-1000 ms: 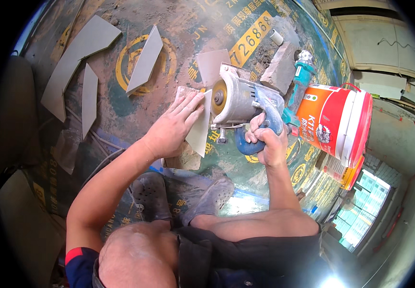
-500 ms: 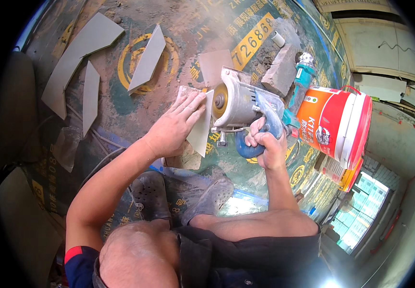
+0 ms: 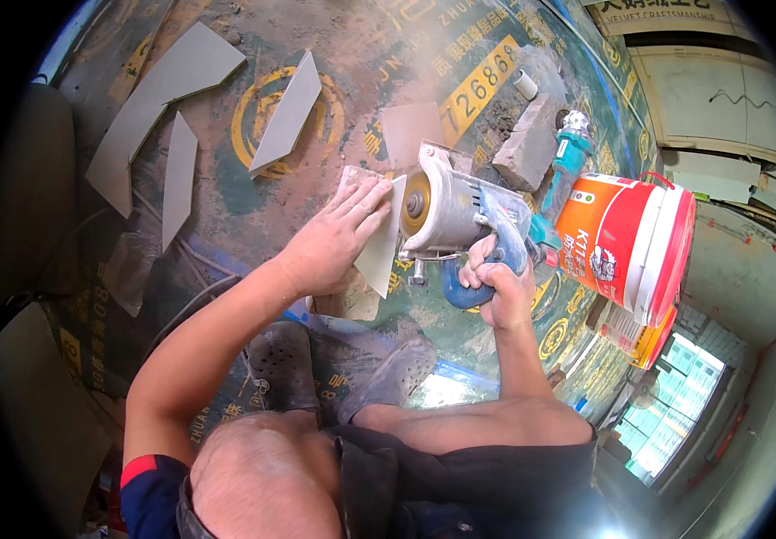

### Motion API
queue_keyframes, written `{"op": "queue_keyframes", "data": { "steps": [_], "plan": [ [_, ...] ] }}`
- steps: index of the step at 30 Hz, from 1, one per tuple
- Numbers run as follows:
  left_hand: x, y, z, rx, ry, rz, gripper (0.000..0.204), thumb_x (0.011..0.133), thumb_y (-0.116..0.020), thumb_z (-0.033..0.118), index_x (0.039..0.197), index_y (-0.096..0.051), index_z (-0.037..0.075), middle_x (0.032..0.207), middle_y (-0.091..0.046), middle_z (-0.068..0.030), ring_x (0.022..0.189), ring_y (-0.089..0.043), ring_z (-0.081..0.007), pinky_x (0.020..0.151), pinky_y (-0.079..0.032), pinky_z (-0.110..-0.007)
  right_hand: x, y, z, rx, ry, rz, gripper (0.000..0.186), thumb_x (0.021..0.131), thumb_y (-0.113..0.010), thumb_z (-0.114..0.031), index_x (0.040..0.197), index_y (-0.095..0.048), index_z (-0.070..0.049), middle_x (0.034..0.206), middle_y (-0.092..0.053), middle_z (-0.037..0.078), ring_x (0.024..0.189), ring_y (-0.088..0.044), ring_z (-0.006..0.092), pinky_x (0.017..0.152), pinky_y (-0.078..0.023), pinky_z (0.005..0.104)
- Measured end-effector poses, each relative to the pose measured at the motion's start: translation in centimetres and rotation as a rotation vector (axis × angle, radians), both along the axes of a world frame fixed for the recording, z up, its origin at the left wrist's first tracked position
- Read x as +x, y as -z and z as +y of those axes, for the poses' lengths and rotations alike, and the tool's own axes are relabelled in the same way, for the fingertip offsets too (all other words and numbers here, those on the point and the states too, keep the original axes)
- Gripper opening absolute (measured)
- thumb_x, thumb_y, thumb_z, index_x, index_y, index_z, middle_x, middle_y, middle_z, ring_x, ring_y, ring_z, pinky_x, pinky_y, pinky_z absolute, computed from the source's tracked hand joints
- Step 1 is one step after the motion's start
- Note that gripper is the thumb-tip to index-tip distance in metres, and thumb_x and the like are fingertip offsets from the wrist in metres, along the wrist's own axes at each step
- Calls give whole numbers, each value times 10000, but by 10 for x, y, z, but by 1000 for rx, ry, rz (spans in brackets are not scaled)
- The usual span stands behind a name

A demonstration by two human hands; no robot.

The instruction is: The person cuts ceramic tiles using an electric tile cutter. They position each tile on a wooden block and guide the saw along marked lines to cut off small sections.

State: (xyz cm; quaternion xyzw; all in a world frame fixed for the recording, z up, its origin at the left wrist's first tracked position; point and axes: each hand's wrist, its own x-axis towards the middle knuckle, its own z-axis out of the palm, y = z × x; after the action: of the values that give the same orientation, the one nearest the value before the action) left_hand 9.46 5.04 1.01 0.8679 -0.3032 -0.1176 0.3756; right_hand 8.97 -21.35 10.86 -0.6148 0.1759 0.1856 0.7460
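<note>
- Floor sheet (image 3: 446, 328): green with gold print, dusty; far part washed out by haze, outer edges lost in the black fisheye rim.
- Bucket (image 3: 604, 238): orange, red and white, on its right side of the work. Second bucket (image 3: 639, 337) just past it, mostly hidden.
- Saw (image 3: 460, 216): metal guard, blue handle, round blade (image 3: 416, 202) facing left. Underside not visible.
- L-shaped offcut (image 3: 150, 112): grey, upper left. Slim offcut (image 3: 179, 184) near its inner side; angled offcut (image 3: 289, 117) apart, further right.
- Teal tool (image 3: 568, 162): between bucket and concrete block (image 3: 530, 144); lower end partly covered by the saw.
- Tile piece (image 3: 381, 256): pale, pointed, under the left hand, right edge at the blade. Can't tell if blade and tile touch. Upper left part covered by the fingers.
- Support block (image 3: 352, 301): rough, beneath the tile; mostly covered by tile and hand.
- Left hand (image 3: 343, 229): laid flat on the tile, fingers straight and close together; thumb hidden.
- Right hand (image 3: 496, 283): wrapped around the saw's handle; trigger not distinguishable.
- Pipe stub (image 3: 524, 85): white, beyond the concrete block.
</note>
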Motion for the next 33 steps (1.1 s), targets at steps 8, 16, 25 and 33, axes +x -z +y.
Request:
{"op": "queue_keyframes", "data": {
  "steps": [8,16,25,33],
  "plan": [
    [-1,3,0,-4,-4,-10,948,561,-757,24,1440,-412,-55,1615,-258,-207,1527,-198,-364,1261,-197,-470,-4,-2,2,-33,4,20,228,708,-573,-29,927,-511,-42,807,-527,82,617,-474,162,616,-447,347],
    [-1,3,-1,-7,-10,-17,943,557,-758,23,1432,-416,-58,1614,-259,-206,1525,-201,-369,1261,-198,-469,-9,-2,-3,13,1,21,220,726,-577,14,937,-533,-26,793,-542,94,612,-499,163,621,-463,351],
    [-1,1,0,-29,-16,-18,923,555,-744,24,1419,-432,-64,1613,-263,-209,1523,-209,-373,1257,-204,-470,-14,-2,-3,-21,-11,40,225,710,-570,-27,929,-515,-27,822,-540,97,621,-488,171,627,-450,358],
    [-2,1,1,-43,-14,-12,916,557,-736,34,1416,-436,-70,1612,-265,-214,1518,-219,-385,1246,-212,-489,-18,-4,-3,-44,-16,52,200,712,-567,-37,900,-503,-23,815,-535,98,617,-485,172,623,-448,363]
  ]
}}
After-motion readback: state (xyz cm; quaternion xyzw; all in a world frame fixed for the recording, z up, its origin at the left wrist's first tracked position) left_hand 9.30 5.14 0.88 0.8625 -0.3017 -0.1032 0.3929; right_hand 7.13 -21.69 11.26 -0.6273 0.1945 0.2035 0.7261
